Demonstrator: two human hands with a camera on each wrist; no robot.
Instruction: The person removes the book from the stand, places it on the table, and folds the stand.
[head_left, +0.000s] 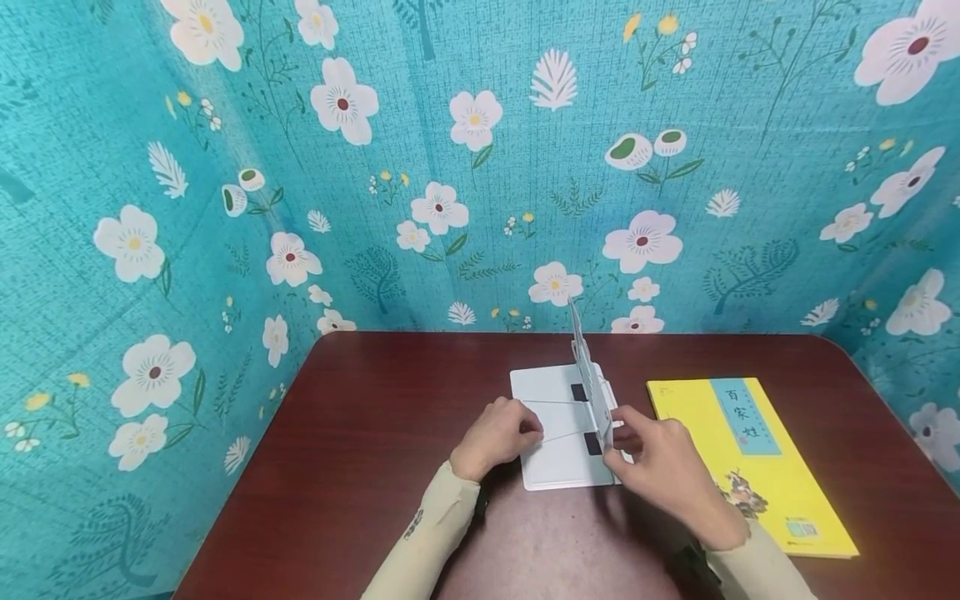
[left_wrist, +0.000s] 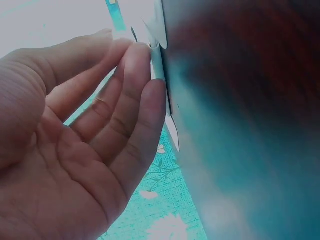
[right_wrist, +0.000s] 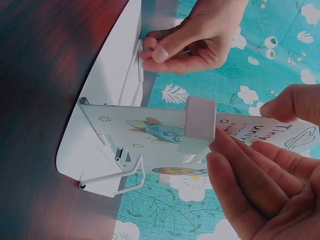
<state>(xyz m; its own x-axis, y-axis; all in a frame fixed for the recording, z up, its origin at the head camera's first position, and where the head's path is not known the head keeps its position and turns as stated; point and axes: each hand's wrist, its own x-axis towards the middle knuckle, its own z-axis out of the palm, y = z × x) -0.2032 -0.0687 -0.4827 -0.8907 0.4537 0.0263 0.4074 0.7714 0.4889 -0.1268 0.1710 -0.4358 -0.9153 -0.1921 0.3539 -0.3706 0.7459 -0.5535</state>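
A white folding book stand lies on the table, its base plate flat and its printed panel raised nearly upright. The panel bears a rocket drawing and the words "Tiny univ…". Thumb and fingers of my right hand pinch the panel from both faces near its edge. A thin wire prop stretches from the panel over the base toward the left. At its far end, my left hand pinches the wire with thumb and forefinger. In the left wrist view, the fingertips partly hide the wire.
A yellow book with a blue title label lies to the right, close to my right hand. Dark reddish-brown wood makes up the table. A teal flowered cloth hangs behind and beside it.
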